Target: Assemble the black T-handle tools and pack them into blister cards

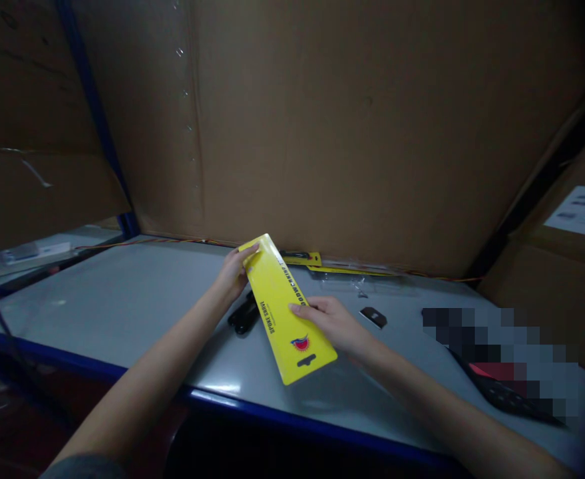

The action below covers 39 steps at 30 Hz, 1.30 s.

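Yellow card (pixel 286 313) is held over grey table (pixel 97 313), clamped at top end by left hand (pixel 233 273) and at side by right hand (pixel 329 324), just beside black tool (pixel 245 313).

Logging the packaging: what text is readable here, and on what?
Yellow hanging card: "SPOKE", the rest of that line too blurred to read.
Same card, bold line along its long edge: too blurred to read.
White sheet on the right-hand carton: too small to read.
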Available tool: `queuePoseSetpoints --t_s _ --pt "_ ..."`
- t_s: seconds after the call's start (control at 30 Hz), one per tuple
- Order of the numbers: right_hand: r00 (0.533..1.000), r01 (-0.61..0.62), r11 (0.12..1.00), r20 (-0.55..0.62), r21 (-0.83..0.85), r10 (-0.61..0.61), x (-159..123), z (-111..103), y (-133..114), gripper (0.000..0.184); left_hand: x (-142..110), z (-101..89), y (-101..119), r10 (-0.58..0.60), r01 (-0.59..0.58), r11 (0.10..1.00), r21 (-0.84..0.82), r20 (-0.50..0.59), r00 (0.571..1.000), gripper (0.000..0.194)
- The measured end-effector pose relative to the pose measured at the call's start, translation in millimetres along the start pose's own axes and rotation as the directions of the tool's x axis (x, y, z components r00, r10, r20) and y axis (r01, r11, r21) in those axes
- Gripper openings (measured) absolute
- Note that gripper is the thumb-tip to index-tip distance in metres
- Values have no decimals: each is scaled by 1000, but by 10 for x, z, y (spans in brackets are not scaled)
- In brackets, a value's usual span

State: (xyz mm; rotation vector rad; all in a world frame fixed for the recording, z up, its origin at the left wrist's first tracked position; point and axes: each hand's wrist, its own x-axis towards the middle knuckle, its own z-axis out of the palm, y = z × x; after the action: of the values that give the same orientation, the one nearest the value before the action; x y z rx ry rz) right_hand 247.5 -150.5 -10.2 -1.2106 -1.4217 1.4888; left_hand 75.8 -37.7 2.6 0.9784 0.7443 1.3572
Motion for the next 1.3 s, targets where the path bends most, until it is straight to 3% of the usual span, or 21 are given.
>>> queuePoseSetpoints --t_s 0.17,0.33,0.47,0.63,0.7,0.73,0.8,0.87,0.9,1.0,1.1,1.2,1.3 --pt "996 93 994 -7 62 -93 -1 -24 -11 47 -145 154 10 -43 47 998 -38 100 994 52" --pt "992 126 988 -10 84 -125 74 -41 32 39 -197 219 38 -75 62 993 98 136 988 55" --pt "984 174 985 44 -7 -173 151 -78 50 38 -143 225 184 94 -104 976 193 59 994 55" --pt "948 310 942 -26 -131 -316 146 -199 -33 43 -60 292 595 295 -289 868 405 47 954 48" --pt "930 344 922 -67 -179 -361 115 -271 -108 41 -36 336 785 446 -457 726 514 153 882 50" --pt "922 353 911 -85 -211 -377 98 -319 -152 39 -20 356 867 510 -538 615 577 230 829 51" --pt "907 363 887 -110 -285 -406 73 -455 -237 35 28 372 972 558 -635 287 717 414 719 50" --pt "891 363 855 -132 -370 -435 71 -660 -290 32 106 334 973 497 -597 -65 799 545 676 48" --pt "875 361 835 -158 -415 -457 79 -789 -293 32 155 288 933 446 -562 -175 809 574 687 50" --pt "828 266 780 -281 -566 -485 134 -1226 -190 32 316 51 697 293 -516 -378 769 628 721 49" --pt "835 160 719 -296 -677 -464 195 -1585 17 31 445 -256 411 171 -450 -534 716 613 771 56" --pt "832 76 618 -292 -782 -472 223 -1706 173 28 514 -527 189 105 -415 -568 711 562 820 60" --pt "815 49 557 -289 -829 -503 207 -1619 198 27 549 -701 55 55 -402 -547 735 510 858 63"
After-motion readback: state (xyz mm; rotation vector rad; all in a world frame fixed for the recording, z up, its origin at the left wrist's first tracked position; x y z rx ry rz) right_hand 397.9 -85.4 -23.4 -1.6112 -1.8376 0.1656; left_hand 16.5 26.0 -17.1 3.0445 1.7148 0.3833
